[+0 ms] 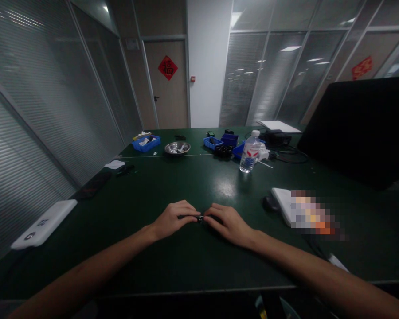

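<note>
Both of my hands meet over the near middle of the dark green table (pixel 146 186). Between their fingertips is a small dark piece with a shiny metallic part (pixel 200 218), too small to name. My left hand (pixel 174 219) pinches it from the left side, thumb and fingers closed together. From the right, my right hand (pixel 228 223) closes its thumb and index finger on the other end. The fingertips hide much of the piece.
Right of my hands are a black mouse (pixel 270 204) and a white pad-like object (pixel 282 204). Beyond stand a water bottle (pixel 249 153), a metal bowl (pixel 177 149) and blue trays (pixel 146 143). A white device (pixel 44 223) lies left; a large black panel (pixel 359 133) rises right.
</note>
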{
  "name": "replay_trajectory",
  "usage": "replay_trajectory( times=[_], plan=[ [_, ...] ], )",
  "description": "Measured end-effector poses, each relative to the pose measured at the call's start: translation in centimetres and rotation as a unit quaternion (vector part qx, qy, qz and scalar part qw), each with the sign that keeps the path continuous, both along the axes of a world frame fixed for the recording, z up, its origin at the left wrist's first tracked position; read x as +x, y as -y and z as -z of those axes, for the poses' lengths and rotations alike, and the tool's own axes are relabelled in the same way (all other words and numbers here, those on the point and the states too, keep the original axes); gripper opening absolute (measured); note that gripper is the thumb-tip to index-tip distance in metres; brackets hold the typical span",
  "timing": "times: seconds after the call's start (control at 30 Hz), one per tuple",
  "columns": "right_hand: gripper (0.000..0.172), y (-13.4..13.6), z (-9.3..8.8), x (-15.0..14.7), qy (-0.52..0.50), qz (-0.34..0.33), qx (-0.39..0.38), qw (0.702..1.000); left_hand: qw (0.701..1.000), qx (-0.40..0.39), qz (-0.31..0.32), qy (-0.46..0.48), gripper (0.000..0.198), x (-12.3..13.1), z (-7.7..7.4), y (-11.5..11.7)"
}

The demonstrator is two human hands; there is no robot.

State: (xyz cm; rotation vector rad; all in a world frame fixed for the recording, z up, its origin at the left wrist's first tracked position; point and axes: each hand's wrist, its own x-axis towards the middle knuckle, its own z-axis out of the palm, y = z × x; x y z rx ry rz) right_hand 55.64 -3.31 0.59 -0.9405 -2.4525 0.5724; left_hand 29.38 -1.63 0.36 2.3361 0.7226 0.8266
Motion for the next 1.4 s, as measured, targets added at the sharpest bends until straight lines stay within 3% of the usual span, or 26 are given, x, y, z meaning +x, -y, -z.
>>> replay_trajectory(
  times=[0.13, 0.33, 0.6, 0.87, 1.4],
  plan=[
    [0.031, -0.1, 0.1, 0.1, -0.020, -0.014, -0.005, 1.000, 1.000, -0.020, -0.009, 0.022, 0.025, 0.1, 0.0, 0.2],
    [0.030, 0.5, 0.5, -0.2, 0.084, -0.015, 0.056, 0.995, 0.999, 0.000, 0.003, -0.035, 0.025, 0.1, 0.3, 0.5],
    [0.030, 0.5, 0.3, -0.4, -0.092, -0.017, -0.046, 0.995, 0.998, -0.043, -0.024, 0.049, 0.024, 0.5, 0.1, 0.7],
    [0.027, 0.6, -0.1, -0.6, -0.143, -0.014, -0.051, 0.988, 0.990, -0.088, -0.044, 0.099, 0.024, 0.8, -0.3, 1.0],
    [0.030, -0.6, 0.1, 0.4, 0.024, -0.001, 0.037, 0.999, 0.989, -0.141, -0.042, -0.031, 0.035, 0.8, -0.1, 0.5]
  ],
)
